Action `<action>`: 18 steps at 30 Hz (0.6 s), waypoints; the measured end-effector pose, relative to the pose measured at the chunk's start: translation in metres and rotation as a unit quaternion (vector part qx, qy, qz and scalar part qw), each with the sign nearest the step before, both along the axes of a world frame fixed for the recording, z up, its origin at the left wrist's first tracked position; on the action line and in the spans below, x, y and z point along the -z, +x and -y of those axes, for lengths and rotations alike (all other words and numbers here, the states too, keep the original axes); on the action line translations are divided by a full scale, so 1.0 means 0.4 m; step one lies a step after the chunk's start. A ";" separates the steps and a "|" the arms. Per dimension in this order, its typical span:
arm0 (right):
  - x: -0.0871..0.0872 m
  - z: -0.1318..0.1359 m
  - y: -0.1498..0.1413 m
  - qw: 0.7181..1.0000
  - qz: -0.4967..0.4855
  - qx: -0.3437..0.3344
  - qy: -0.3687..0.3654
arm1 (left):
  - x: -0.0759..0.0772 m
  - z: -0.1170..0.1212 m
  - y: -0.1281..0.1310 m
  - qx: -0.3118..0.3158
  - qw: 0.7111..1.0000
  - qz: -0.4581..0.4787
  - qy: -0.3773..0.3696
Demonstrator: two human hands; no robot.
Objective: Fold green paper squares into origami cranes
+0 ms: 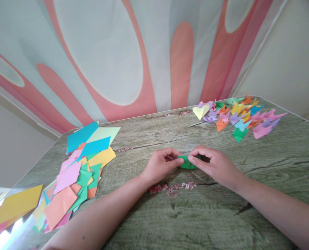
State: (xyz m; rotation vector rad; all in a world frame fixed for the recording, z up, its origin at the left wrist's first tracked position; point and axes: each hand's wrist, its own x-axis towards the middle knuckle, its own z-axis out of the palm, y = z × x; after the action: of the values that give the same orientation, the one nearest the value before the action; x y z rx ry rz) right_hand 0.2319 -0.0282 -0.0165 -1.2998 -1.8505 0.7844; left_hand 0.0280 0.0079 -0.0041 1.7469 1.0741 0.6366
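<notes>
A small piece of folded green paper [187, 163] is held between my two hands, just above the middle of the table. My left hand [162, 162] pinches its left end between thumb and fingers. At the upper right part of the paper, my right hand [209, 161] pinches it with thumb and forefinger. Both hands are closed, and the fingertips partly cover the paper, so its exact folds cannot be made out.
Many loose sheets of coloured paper [68, 175] lie in an overlapping heap at the left. At the back right stands a group of folded paper cranes [239, 114]. The wood-patterned table [209, 218] meets a pink and white wall covering [164, 69] behind.
</notes>
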 end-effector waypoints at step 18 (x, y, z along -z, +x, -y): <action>-0.032 0.013 -0.010 0.998 -0.019 -0.017 -0.060 | 0.009 0.000 0.001 -0.033 0.986 0.124 -0.108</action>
State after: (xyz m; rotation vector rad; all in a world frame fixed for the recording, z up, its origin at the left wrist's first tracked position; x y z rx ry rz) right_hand 0.2279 -0.0334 -0.0038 -1.3223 -1.8228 0.9454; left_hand 0.0285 0.0079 -0.0079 1.4102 0.9911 0.7287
